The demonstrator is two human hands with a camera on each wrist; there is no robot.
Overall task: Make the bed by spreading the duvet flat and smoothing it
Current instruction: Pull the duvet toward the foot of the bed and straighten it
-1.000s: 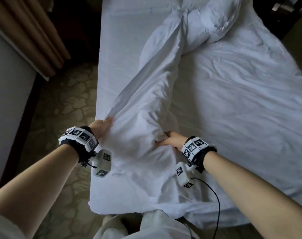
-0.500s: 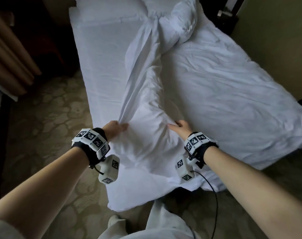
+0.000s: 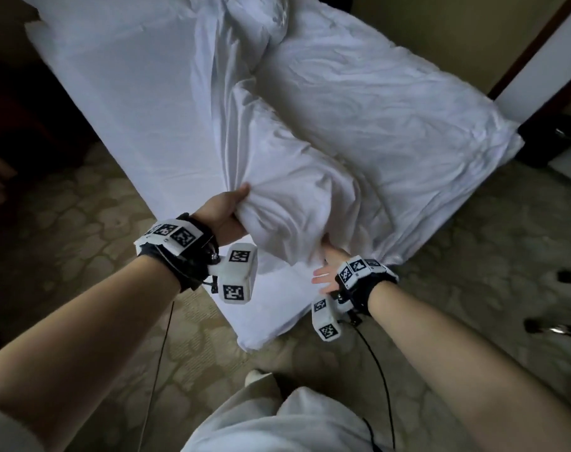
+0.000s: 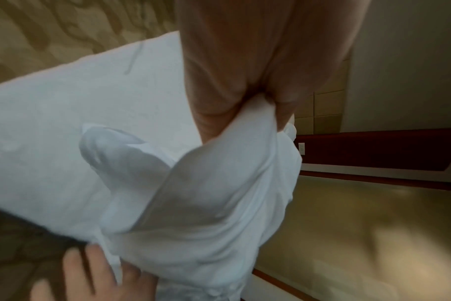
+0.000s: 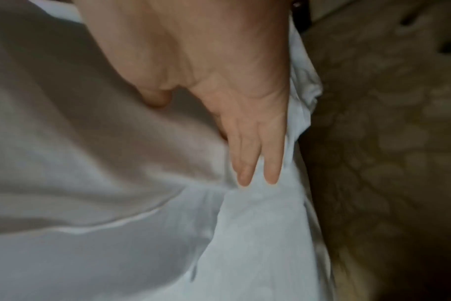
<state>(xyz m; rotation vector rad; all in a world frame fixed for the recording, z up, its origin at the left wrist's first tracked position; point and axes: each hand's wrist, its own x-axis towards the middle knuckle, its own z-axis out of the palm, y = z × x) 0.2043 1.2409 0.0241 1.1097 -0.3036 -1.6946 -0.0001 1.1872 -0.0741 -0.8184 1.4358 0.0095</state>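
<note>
The white duvet lies crumpled over the right half of the bed, with a thick fold bunched down the middle. My left hand grips the near end of that fold and holds it lifted above the bare sheet. In the left wrist view the cloth is squeezed between thumb and fingers of the left hand. My right hand sits below the lifted end with straight fingers. Its fingers lie flat against the duvet without curling round it.
The bed's foot corner points at my legs. Patterned carpet surrounds the bed. Dark objects lie on the floor at the right, and a black item stands by the far right wall.
The view has swung toward the bed's foot corner. My left hand has raised the bunched duvet end off the mattress. My right hand has dropped beneath it, fingers now straight.
</note>
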